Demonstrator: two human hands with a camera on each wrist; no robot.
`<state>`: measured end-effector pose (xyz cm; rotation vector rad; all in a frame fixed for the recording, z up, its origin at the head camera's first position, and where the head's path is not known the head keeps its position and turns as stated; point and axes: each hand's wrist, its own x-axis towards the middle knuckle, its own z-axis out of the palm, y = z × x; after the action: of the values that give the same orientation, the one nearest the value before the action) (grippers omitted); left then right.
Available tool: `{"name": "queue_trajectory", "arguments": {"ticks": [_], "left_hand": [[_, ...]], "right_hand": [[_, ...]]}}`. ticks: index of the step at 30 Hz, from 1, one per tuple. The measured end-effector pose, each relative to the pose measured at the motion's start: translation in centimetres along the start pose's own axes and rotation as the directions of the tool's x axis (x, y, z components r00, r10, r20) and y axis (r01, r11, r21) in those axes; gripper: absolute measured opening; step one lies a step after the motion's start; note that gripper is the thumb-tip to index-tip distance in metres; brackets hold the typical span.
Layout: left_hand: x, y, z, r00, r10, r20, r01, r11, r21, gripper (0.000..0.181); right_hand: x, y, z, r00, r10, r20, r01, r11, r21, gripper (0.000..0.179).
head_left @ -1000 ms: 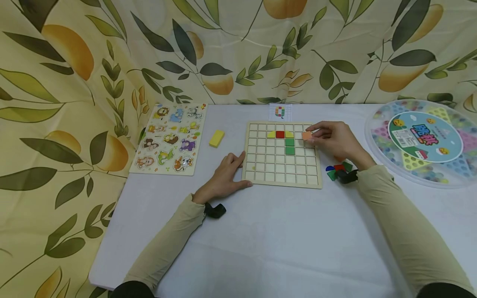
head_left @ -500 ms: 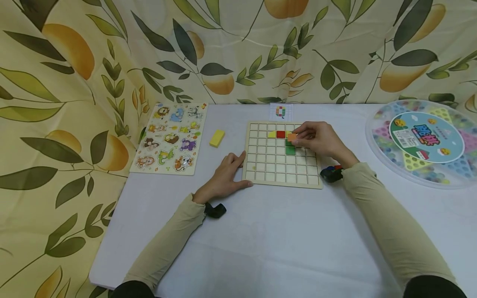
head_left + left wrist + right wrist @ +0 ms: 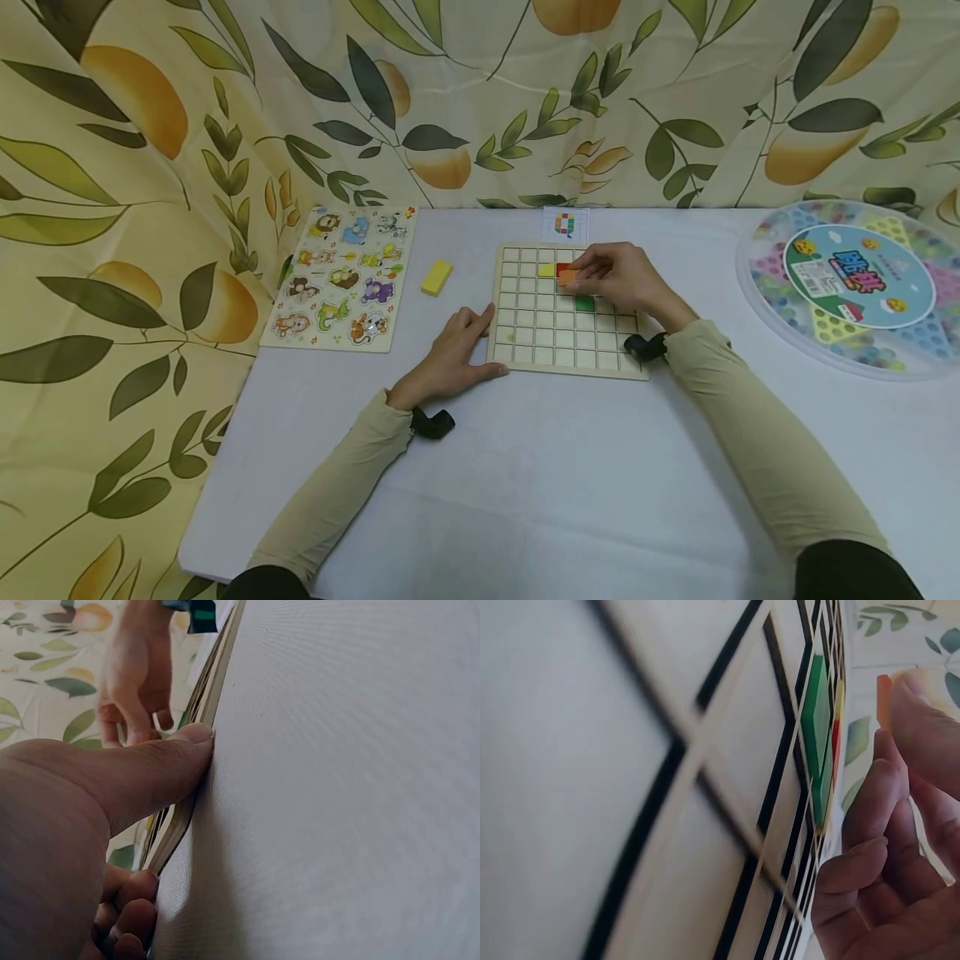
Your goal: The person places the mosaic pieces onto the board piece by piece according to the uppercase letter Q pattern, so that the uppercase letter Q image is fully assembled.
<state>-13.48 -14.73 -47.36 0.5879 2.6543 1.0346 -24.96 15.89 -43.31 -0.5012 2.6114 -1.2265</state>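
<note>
Pinched between my right hand's [image 3: 626,282] thumb and fingers is an orange square tile [image 3: 567,277], over the upper part of a wooden grid board [image 3: 547,342]. The right wrist view shows this orange tile [image 3: 884,701] raised off the board, beyond the green tiles [image 3: 817,720]. On the board lie a yellow piece [image 3: 547,270], a red tile [image 3: 562,267] partly covered, and a green tile [image 3: 584,304]; the hand hides other pieces. My left hand [image 3: 450,358] touches the board's near left corner, its straight thumb [image 3: 161,772] along the front edge and its fingers at the left side.
A small pattern card [image 3: 566,225] lies behind the board. To the left are a yellow block [image 3: 437,277] and an animal puzzle board [image 3: 337,283]. A round game box [image 3: 855,287] sits at the right. My right forearm covers the loose-piece spot beside the board.
My right hand has carried the orange tile leftward across the board, from its right side to over the red tile's area. The left hand stays at the board's corner.
</note>
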Motion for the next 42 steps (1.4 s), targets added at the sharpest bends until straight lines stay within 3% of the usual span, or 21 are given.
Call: {"name": "queue_trajectory", "arguments": {"ticks": [12, 30, 42], "left_hand": [[-0.2, 0.3, -0.1, 1.0, -0.023, 0.012, 0.023, 1.0, -0.001, 0.104], [-0.2, 0.2, -0.1, 1.0, -0.015, 0.012, 0.015, 1.0, 0.0, 0.104], [-0.1, 0.2, -0.2, 1.0, -0.008, 0.008, 0.008, 1.0, 0.006, 0.103]], "right_hand": [[1.0, -0.8, 1.5, 0.997, -0.07, 0.024, 0.071, 0.997, -0.029, 0.023], [1.6, -1.3, 2.4, 0.998, -0.013, 0.059, 0.016, 0.998, -0.062, 0.031], [1.7, -1.8, 2.3, 0.999, -0.032, 0.043, 0.036, 0.996, -0.088, 0.019]]}}
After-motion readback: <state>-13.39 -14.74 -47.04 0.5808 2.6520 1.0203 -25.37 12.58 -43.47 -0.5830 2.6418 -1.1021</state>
